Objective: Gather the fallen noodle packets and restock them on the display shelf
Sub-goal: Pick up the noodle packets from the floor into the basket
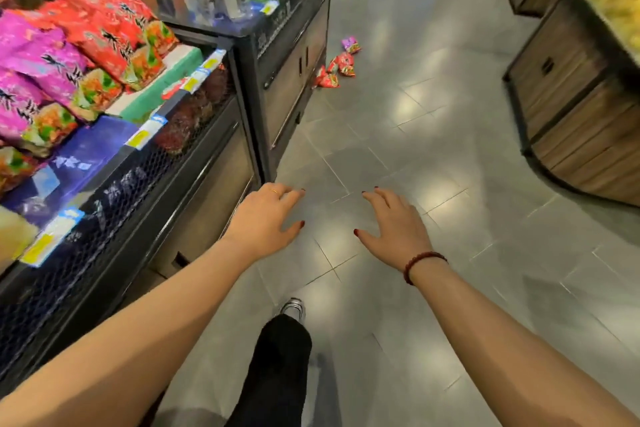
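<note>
Several fallen noodle packets (337, 68), red ones and one purple, lie in a small heap on the grey floor far ahead, beside the base of a dark cabinet. The display shelf (145, 152) runs along my left, stocked with purple and red noodle packets (69, 55). My left hand (265, 222) and my right hand (393, 224) are stretched out in front of me over the floor, palms down, fingers relaxed, holding nothing. Both are well short of the heap.
A dark glass-topped cabinet (294, 42) with bottles stands beyond the shelf on the left. Wooden display units (571, 114) line the right side of the aisle. My dark trouser leg and shoe (292, 310) show below. Tiled floor (433, 135) stretches between.
</note>
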`<state>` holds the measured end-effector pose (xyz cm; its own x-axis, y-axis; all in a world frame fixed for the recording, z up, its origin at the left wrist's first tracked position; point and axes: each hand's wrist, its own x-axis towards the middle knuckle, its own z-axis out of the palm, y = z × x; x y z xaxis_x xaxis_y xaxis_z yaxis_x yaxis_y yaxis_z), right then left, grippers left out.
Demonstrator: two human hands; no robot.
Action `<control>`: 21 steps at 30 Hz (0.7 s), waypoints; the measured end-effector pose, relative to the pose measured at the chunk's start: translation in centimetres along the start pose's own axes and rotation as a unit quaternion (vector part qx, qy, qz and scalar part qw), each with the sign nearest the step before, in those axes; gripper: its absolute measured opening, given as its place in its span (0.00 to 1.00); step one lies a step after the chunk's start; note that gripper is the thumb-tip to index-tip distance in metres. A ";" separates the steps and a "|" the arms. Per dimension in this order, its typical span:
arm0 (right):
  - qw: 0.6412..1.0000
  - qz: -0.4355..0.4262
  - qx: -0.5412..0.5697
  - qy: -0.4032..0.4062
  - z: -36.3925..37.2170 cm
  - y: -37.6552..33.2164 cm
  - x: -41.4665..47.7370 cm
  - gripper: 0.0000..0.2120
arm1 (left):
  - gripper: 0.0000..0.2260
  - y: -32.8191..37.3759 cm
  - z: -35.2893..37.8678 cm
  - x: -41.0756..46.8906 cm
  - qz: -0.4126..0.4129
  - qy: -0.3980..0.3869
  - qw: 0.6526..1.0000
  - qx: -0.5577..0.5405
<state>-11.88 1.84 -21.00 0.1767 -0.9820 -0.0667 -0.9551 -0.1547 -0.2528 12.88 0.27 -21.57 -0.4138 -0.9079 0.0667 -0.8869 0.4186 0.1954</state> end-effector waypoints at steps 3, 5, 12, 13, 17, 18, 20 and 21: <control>1.000 0.014 -0.008 0.021 -0.8 1.1 6.8 0.32 | 0.26 -2.8 -0.2 7.2 0.023 0.008 1.000 0.014; 0.999 0.023 -0.009 0.034 -1.7 1.4 12.0 0.31 | 0.26 -5.1 -0.7 12.1 0.038 0.012 0.999 0.006; 0.997 0.058 -0.001 0.056 -5.4 2.5 27.2 0.30 | 0.27 -11.8 -3.1 28.4 0.054 -0.007 0.998 0.027; 0.997 0.058 -0.005 0.055 -5.7 3.0 29.0 0.30 | 0.27 -12.6 -3.3 30.5 0.058 -0.006 0.998 0.019; 0.996 0.069 -0.010 0.055 -7.2 5.7 36.5 0.30 | 0.26 -14.9 -3.3 38.7 0.058 -0.007 0.998 0.007; 0.996 0.071 -0.008 0.056 -7.5 6.5 38.6 0.30 | 0.26 -15.4 -3.1 40.8 0.057 -0.007 0.998 0.005; 0.996 0.069 -0.008 0.057 -8.0 8.3 42.9 0.30 | 0.26 -16.4 -2.8 45.3 0.051 -0.007 0.999 0.005; 0.996 0.063 -0.009 0.056 -8.3 9.4 45.2 0.30 | 0.26 -16.8 -2.6 47.6 0.049 -0.004 0.999 0.003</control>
<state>-14.80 -44.93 -18.36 0.0274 -0.9996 0.0116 -0.9724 -0.0293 -0.2316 8.60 -50.08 -19.18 -0.5004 -0.8624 0.0770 -0.8434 0.5056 0.1819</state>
